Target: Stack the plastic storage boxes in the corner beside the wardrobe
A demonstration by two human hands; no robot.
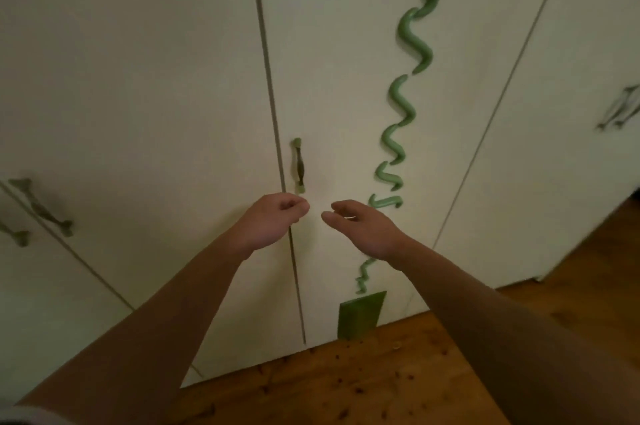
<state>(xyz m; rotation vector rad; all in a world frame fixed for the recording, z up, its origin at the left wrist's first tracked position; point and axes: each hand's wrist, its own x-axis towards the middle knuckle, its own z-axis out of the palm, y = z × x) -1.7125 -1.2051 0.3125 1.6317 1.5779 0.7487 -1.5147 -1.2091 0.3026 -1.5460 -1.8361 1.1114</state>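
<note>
No plastic storage box is in view. I face a cream wardrobe [346, 78] with several doors. My left hand [273, 217] hangs in front of the door seam just below a small green handle [298, 165], fingers curled with the thumb against them, holding nothing that I can see. My right hand [363, 229] is held out beside it, fingers loosely extended toward the door, empty. Neither hand touches the handle.
A wavy green decoration [405, 106] runs down the middle door to a green block [360, 315] at its foot. More handles sit at the left [41, 208] and the right [620, 109]. Wooden floor [381, 383] lies below and to the right.
</note>
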